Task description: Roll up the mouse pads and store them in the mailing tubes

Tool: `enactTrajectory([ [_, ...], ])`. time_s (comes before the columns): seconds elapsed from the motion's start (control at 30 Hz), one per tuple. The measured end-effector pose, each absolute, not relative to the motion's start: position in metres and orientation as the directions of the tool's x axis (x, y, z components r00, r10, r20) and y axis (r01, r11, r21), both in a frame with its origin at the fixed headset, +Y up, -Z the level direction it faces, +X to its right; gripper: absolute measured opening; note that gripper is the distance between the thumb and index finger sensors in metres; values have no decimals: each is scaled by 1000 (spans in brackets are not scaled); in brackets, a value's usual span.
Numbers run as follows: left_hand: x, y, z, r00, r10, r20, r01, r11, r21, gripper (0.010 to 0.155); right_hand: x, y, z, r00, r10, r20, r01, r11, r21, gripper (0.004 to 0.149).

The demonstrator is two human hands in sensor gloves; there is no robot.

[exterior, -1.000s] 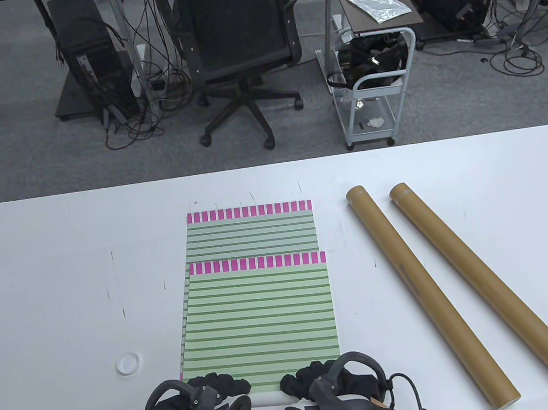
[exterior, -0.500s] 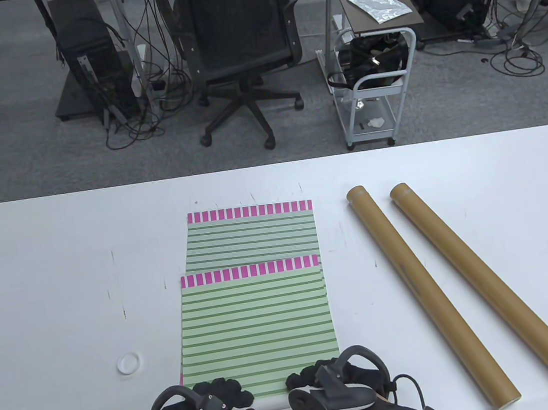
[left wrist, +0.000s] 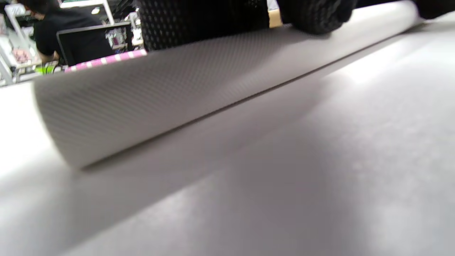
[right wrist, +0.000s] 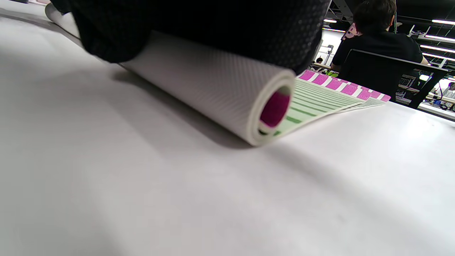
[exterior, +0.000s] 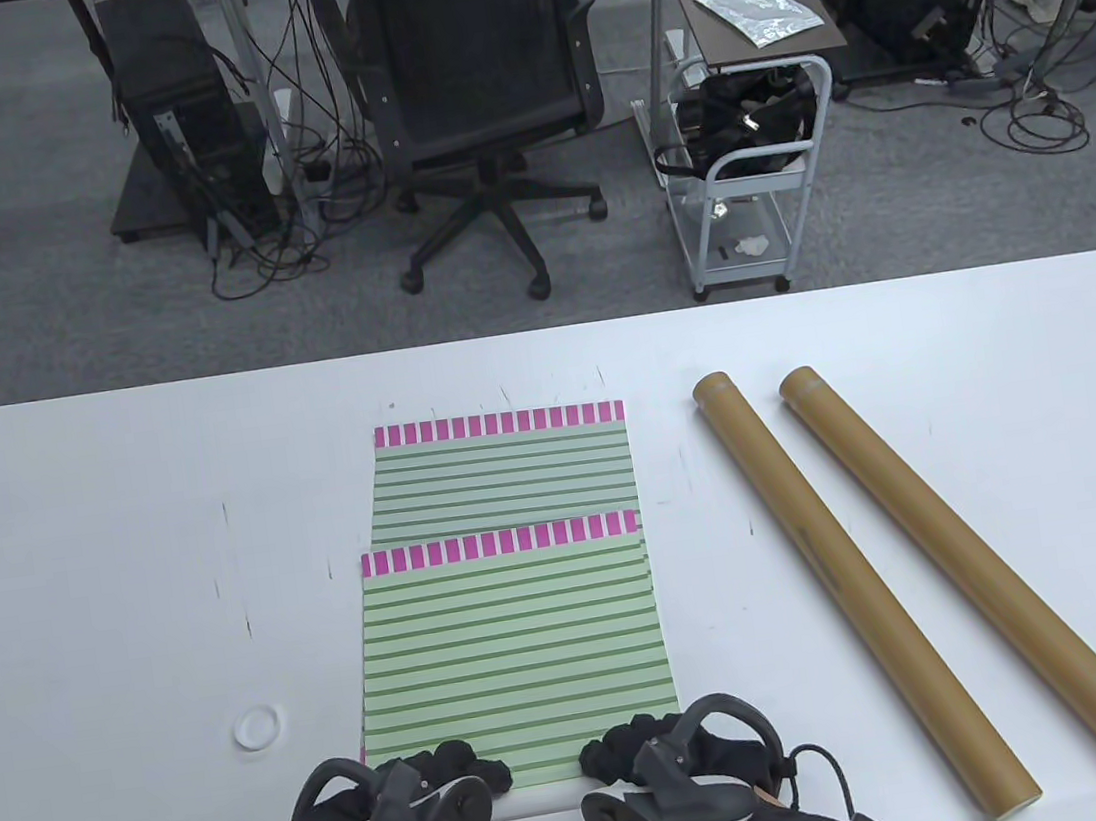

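Top pad: the green-striped mouse pad with a magenta-checked far edge [exterior: 512,637] lies in front of you at the near middle of the white table [exterior: 78,593], overlapping a second, matching striped pad [exterior: 505,467] farther back.
Roll so far: the near edge is curled into a small white textured roll [right wrist: 213,85], with only a turn or so done, judging by the open magenta core.
Your left hand: your left hand [exterior: 399,813] presses its curled fingers down on the roll's left part.
Your right hand: your right hand [exterior: 671,772] presses down likewise on the right part.
Handling: the pad looks soft, light and springy, with a grippy ribbed backing; it will likely unroll if you let go.
Where to hold: keep both hands spread toward the ends, so the roll stays even and tight.
Tubes: two brown cardboard mailing tubes [exterior: 864,591] lie side by side, well to the right.
Cap: a small white round cap [exterior: 257,726] sits left of the pad.
Writing: you can read none; no brand or label is legible.
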State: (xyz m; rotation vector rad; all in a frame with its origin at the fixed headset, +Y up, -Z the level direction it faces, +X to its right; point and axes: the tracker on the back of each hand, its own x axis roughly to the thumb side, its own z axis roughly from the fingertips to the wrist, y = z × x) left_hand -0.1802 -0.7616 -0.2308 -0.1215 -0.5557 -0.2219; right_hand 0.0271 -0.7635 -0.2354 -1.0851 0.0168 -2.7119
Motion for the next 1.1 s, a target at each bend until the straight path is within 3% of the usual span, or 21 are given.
enactTrajectory([
  [0.13,-178,-761,-228,818,-161,552,232,971,-61,55,28,-763,-236,-710,-197,676,194,-978,-81,52],
  [0.2,-177,-761,-227,804,-240,544,279,960,11,55,28,-763,-237,-711,-196,675,193,-978,-81,52],
  [0.3,-175,-761,-227,813,-207,544,259,966,-19,53,28,-761,-238,-705,-205,679,188,-977,-99,51],
  [0.4,-175,-759,-225,793,-209,573,262,965,-12,52,28,-757,-238,-716,-91,692,145,-989,19,49],
  [0.5,-172,-759,-218,771,-192,608,258,966,-23,50,30,-756,-239,-719,-74,691,158,-986,59,47],
  [0.73,-174,-761,-226,810,-164,563,242,968,-66,46,34,-753,-239,-740,-114,663,143,-990,-10,49],
  [0.87,-176,-763,-231,839,-121,531,212,971,-114,45,33,-755,-237,-729,-95,678,151,-988,24,49],
  [0.93,-175,-762,-230,837,-156,525,229,970,-77,46,33,-758,-237,-719,-110,686,184,-982,35,58],
  [1.1,-177,-761,-229,829,-182,529,242,969,-46,50,31,-759,-238,-725,-127,677,177,-984,5,54],
])
